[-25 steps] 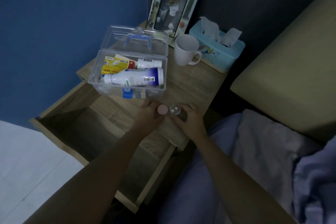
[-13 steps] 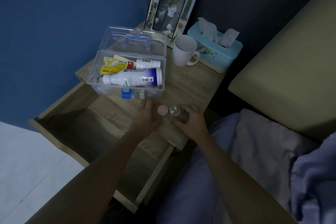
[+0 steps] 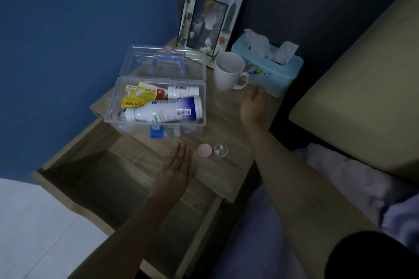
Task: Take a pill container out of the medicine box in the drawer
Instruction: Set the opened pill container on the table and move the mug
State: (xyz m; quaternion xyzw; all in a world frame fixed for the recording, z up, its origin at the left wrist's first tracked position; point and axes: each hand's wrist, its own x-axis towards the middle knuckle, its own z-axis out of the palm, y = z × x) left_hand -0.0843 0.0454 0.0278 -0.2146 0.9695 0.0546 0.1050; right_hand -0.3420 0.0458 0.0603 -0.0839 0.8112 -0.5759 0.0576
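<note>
Both hands' grip open and empty: left hand (image 3: 175, 169) low centre, right hand (image 3: 253, 106) nearing mug (image 3: 227, 73); avoid bumping the uncapped pill container (image 3: 220, 150).

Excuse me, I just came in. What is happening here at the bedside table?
A person sits by a wooden nightstand with its drawer pulled open. A clear medicine box, lid up, stands on top, still holding bottles and packets. In front of it sit a small open pill container with white pills inside and its pink cap beside it. Neither hand holds anything: the left hand lies flat near the cap, and the right hand reaches toward the white mug.
</note>
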